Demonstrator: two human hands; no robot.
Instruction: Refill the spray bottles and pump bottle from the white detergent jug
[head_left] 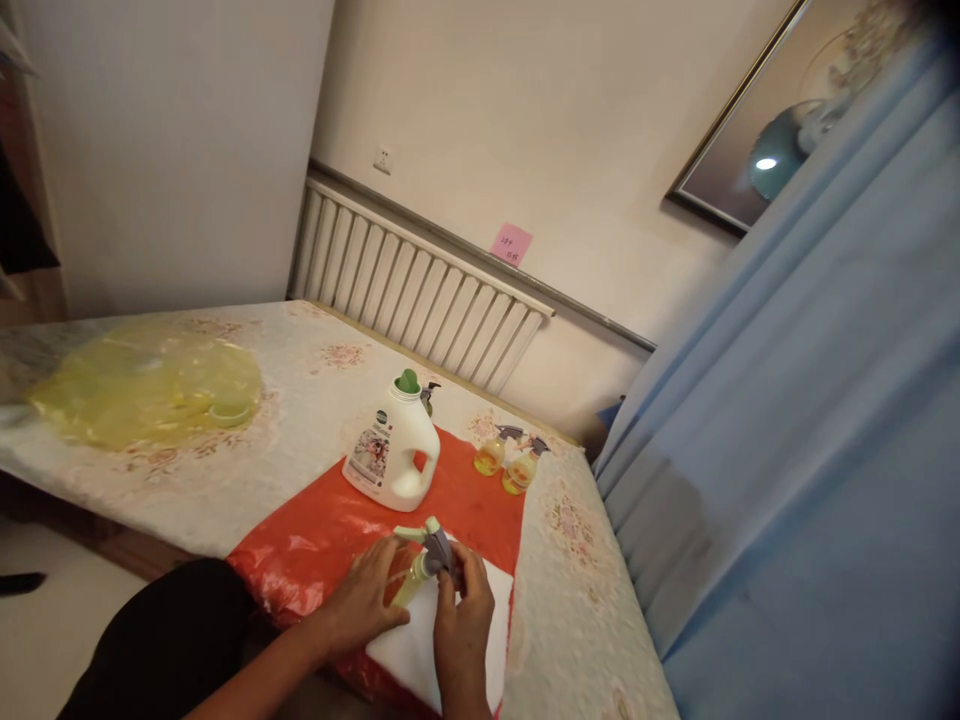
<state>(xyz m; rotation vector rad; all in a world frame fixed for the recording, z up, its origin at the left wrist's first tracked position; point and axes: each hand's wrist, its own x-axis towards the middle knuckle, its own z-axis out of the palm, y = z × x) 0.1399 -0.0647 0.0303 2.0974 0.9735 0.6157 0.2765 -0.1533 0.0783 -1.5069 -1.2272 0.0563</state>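
At lower centre both hands clamp the small spray bottle (415, 572) — left hand (367, 598) around its light, slippery body, right hand (463, 608) on the stiff trigger head.

Behind the hands, the white detergent jug (392, 446) blocks a straight reach forward. Two small spray bottles (508, 463) crowd the far right. The red cloth (322, 525) lies bare to the left, and the bed (300, 400) is open up to the yellow plastic bag (142, 385).

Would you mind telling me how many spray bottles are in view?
3: one spray bottle held by both hands over the white cloth, two small ones side by side beyond the red sheet.
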